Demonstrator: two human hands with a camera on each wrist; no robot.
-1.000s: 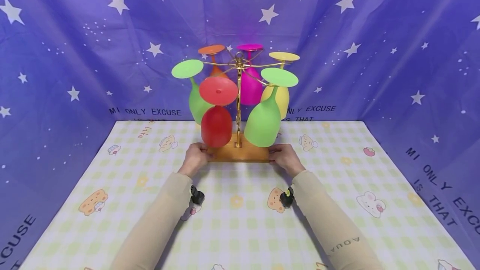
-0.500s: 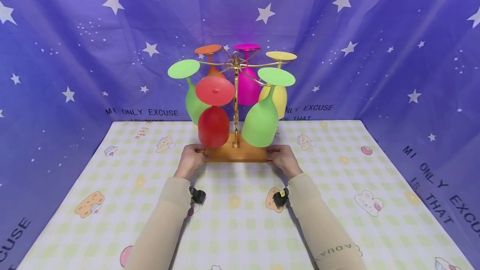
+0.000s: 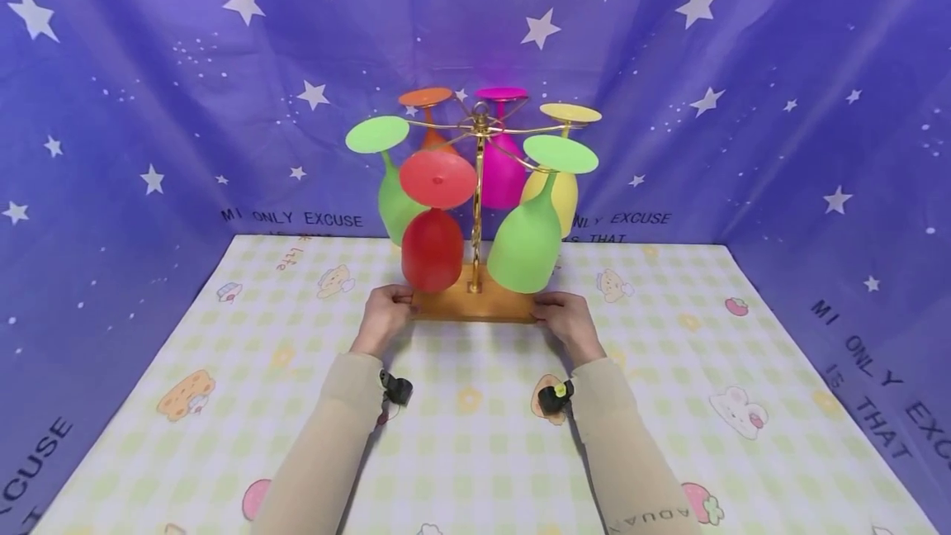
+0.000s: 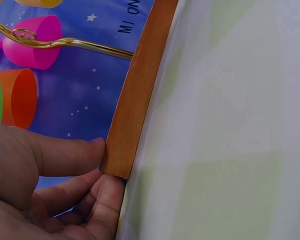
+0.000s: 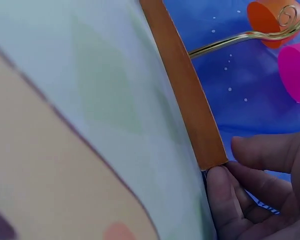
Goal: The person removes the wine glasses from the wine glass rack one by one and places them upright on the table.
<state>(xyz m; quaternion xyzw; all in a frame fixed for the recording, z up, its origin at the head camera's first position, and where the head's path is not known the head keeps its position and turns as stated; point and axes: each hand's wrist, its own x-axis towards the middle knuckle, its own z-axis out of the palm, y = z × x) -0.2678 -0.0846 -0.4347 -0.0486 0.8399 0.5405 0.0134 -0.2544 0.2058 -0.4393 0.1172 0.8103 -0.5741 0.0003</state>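
Note:
A wine glass rack (image 3: 472, 304) with a wooden base and a twisted gold post stands toward the far side of the table. Stemmed glasses hang upside down from its gold arms: a red glass (image 3: 432, 250), a light green glass (image 3: 526, 242), a second green glass (image 3: 397, 201), and orange, magenta and yellow ones behind. My left hand (image 3: 382, 320) pinches the base's left end, thumb at its upper edge and fingers against the end. At the right end, my right hand (image 3: 572, 324) holds the base with curled fingers, thumb close by its top corner.
A checked cloth with printed cartoon figures covers the table (image 3: 468, 452). Purple star-patterned curtains (image 3: 475, 15) close in the back and both sides. A small black camera (image 3: 397, 389) sits at the left wrist, another black camera (image 3: 555, 396) at the right.
The head view shifts slightly left and back right, moving the whole scene in frame. Rack and glasses keep their place on the cloth; both hands stay at the base's ends.

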